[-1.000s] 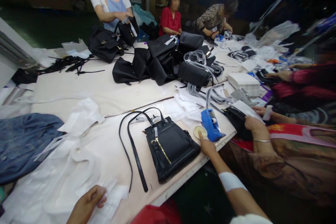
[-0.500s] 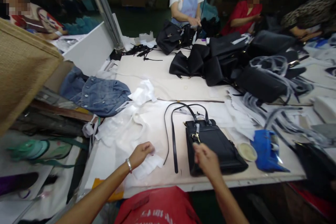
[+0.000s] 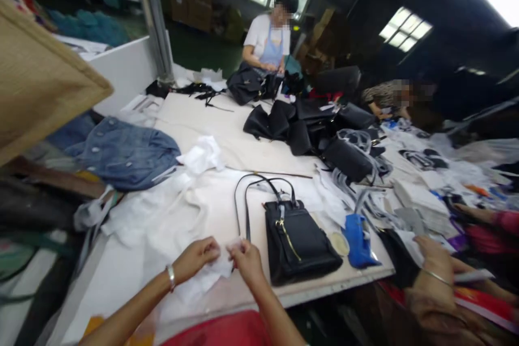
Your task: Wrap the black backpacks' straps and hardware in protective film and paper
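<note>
A black handbag (image 3: 302, 246) lies on the table with its two thin straps (image 3: 246, 200) trailing left. A gold zip (image 3: 288, 238) runs slantwise across its front. My right hand (image 3: 248, 264) is left of the bag by the strap end, its fingers pinched together. Facing it, my left hand (image 3: 199, 260) has its fingers curled closed and wears a bracelet at the wrist. White tissue paper (image 3: 190, 281) lies under and beside both hands. Whatever is between the fingers of either hand is too small to make out.
Right of the bag are a round pale lid (image 3: 339, 244) and a blue pouch (image 3: 359, 240). Black bags (image 3: 308, 124) are piled at the back. A denim garment (image 3: 127, 151) lies left. A co-worker's arm (image 3: 436, 265) reaches in at right; another person (image 3: 267, 43) stands behind.
My right hand has moved left off the bag's front, towards my left hand. The gold zip now shows. The view has tilted up and turned right, bringing windows and a co-worker's arm into sight.
</note>
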`<state>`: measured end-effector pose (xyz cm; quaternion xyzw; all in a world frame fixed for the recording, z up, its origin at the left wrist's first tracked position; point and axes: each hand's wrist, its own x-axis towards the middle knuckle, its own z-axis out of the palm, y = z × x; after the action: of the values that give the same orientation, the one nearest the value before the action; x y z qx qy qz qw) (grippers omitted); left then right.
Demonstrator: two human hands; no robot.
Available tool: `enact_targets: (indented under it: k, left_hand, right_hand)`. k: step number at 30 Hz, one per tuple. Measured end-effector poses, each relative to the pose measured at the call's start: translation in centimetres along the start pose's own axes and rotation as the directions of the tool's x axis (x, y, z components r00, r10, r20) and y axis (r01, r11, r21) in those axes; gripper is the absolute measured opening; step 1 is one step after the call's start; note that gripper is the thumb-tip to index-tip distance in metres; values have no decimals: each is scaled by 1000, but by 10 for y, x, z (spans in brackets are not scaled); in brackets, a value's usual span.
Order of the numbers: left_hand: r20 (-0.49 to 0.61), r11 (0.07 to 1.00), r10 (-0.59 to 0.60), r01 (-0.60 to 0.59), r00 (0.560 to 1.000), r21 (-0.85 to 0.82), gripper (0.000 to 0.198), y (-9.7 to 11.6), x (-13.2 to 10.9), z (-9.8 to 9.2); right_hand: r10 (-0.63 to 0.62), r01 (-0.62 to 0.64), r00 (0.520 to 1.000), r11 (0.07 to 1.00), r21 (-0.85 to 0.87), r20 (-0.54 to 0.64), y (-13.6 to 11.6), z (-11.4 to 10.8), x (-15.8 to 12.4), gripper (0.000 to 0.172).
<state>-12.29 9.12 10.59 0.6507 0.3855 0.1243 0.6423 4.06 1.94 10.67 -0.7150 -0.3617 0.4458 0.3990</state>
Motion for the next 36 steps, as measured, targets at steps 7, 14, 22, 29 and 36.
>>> enact_targets:
  k: [7,14,22,29,36]
  left_hand:
    - [16,964,-50,52,999,-262,14,-15,-2,8]
    - [-38,960,-72,59,997,-274,13,-17,3,8]
    - [-21,931,-17,8,1000,-364,18,-10,1,17]
    - [-106,941,63,-94,992,-324,24,4,-7,22]
    - [-116,965,38,-66,992,-254,17,1,-7,23]
  right_hand:
    - [38,-39,995,999,8,95,1,12,-5,33]
    - [61,-100,986,962,254,156,8,1,-7,32]
    - [-5,-1,999,993,117,54,6,-3,-16,36]
    - [-81,79,995,996,-33,-53,4,-3,-20,38]
    - [-28,26,999,996,82,23,9,1,-19,35]
